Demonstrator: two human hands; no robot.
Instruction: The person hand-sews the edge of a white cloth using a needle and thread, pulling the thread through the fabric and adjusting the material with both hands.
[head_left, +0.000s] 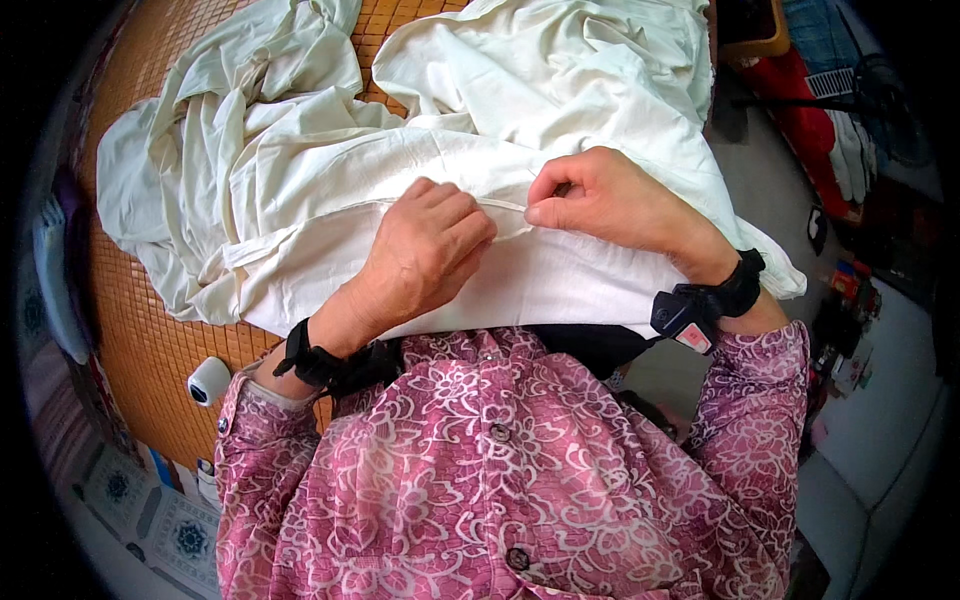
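Rumpled off-white cloth (300, 165) lies across the surface before me and over my lap. My left hand (435, 244) is closed over a narrow folded edge of this cloth, with the fingertips turned down and partly hidden. To its right, my right hand (600, 195) pinches the same edge between thumb and index finger. A short length of the edge runs between the two hands. Whether a needle or thread is in the fingers is too small to tell. Each wrist wears a black strap, and the right one bears a small black device (679, 319).
The cloth rests on a brown tiled mat (172, 352). A small white rounded object (209, 381) stands on it near my left forearm. At the right are a yellow-brown tray's edge (757, 45), a red item (802, 127) and a white glove-like thing (847, 161).
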